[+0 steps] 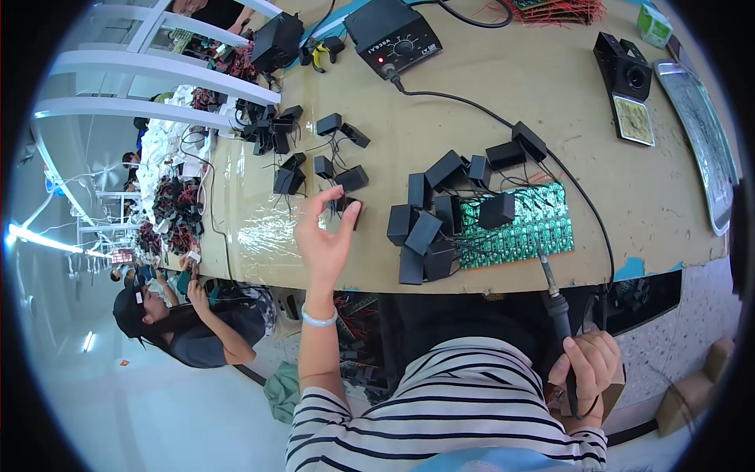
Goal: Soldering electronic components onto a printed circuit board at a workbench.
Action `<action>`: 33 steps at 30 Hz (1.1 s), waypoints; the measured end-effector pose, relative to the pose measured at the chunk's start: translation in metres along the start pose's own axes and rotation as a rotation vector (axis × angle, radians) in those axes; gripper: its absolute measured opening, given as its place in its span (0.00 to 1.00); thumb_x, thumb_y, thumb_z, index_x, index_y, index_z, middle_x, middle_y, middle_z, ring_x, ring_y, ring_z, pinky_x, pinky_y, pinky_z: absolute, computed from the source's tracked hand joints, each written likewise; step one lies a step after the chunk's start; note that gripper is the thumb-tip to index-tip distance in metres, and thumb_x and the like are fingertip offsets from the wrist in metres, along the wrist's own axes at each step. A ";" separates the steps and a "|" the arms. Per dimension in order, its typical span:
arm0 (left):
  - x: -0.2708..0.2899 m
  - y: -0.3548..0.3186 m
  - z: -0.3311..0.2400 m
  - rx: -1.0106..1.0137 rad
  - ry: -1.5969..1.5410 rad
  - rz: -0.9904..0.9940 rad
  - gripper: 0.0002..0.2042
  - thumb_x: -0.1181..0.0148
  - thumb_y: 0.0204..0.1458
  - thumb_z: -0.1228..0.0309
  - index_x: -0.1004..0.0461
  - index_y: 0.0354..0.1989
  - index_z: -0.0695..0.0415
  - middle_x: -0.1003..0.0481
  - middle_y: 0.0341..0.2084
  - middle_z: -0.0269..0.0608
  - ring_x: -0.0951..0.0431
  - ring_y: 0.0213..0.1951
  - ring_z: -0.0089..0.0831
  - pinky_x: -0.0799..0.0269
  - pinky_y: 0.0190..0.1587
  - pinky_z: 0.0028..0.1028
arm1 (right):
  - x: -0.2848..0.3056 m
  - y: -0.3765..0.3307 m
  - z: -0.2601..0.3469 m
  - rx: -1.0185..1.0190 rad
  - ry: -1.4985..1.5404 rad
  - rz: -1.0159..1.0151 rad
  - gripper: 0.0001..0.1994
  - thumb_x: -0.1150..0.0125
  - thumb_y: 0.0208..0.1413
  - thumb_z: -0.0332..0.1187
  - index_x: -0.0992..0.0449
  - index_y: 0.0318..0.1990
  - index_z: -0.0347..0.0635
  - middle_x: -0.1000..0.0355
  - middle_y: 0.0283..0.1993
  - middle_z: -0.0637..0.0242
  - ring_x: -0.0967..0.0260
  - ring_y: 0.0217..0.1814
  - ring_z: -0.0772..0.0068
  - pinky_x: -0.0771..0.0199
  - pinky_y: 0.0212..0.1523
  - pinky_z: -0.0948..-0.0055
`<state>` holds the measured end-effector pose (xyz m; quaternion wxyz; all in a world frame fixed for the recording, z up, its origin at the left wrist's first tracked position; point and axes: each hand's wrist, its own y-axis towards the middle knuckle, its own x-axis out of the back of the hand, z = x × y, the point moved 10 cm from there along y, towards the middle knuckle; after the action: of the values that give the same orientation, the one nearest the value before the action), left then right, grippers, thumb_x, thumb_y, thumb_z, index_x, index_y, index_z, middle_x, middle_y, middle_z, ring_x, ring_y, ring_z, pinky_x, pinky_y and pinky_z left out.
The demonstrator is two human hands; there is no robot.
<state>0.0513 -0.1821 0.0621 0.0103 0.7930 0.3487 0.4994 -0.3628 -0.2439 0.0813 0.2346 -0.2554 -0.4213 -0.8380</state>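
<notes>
My left hand (pixel 325 238) reaches over the table with thumb and forefinger apart. A small black box with thin wires (pixel 351 178) lies just beyond its fingertips; another is partly hidden behind the fingers. In my right hand (pixel 591 363) is a soldering iron (pixel 557 312), gripped by its handle. Its tip points at the near edge of a green circuit board panel (pixel 543 232). Several black boxes (pixel 424 233) crowd around the panel's left and far sides, their wires running to it. One black box (pixel 496 211) rests on top of the panel.
A soldering station (pixel 393 39) with a lit red light stands at the back, its cable crossing the table. To the right are an iron stand (pixel 624 69) with a sponge tray (pixel 634 120) and a metal tray (pixel 696 145). Another person (pixel 200 326) sits at the left.
</notes>
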 end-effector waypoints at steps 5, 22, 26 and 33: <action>0.002 0.009 0.019 0.169 -0.530 -0.148 0.10 0.40 0.63 0.74 0.30 0.49 0.63 0.20 0.38 0.42 0.22 0.40 0.27 0.27 0.48 0.27 | 0.002 -0.003 -0.001 -0.030 -0.035 -0.014 0.10 0.42 0.54 0.27 0.24 0.43 0.35 0.28 0.28 0.60 0.28 0.26 0.61 0.23 0.34 0.62; -0.025 -0.013 -0.198 -0.354 -1.000 0.853 0.05 0.40 0.48 0.85 0.19 0.31 0.65 0.26 0.21 0.41 0.25 0.24 0.31 0.31 0.28 0.27 | 0.010 0.003 -0.005 0.004 0.017 -0.056 0.14 0.39 0.44 0.19 0.22 0.42 0.33 0.28 0.27 0.66 0.28 0.25 0.68 0.22 0.28 0.70; -0.090 -0.015 -0.207 -0.375 -0.500 0.825 0.06 0.40 0.52 0.85 0.19 0.34 0.62 0.28 0.26 0.41 0.27 0.25 0.30 0.31 0.27 0.29 | 0.012 0.001 -0.006 0.004 0.003 -0.079 0.15 0.38 0.44 0.20 0.21 0.42 0.33 0.28 0.27 0.67 0.28 0.24 0.70 0.23 0.28 0.73; -0.103 -0.037 -0.207 -0.621 -0.033 0.473 0.10 0.36 0.52 0.78 0.26 0.42 0.61 0.29 0.31 0.41 0.22 0.32 0.38 0.23 0.32 0.33 | 0.001 0.003 -0.014 0.023 0.054 -0.066 0.16 0.37 0.43 0.21 0.21 0.43 0.33 0.27 0.27 0.68 0.28 0.24 0.71 0.24 0.28 0.75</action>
<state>-0.1608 -0.2806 0.0716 0.1400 0.8187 -0.0114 0.5568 -0.3647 -0.2569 0.0766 0.2209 -0.2160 -0.4326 -0.8470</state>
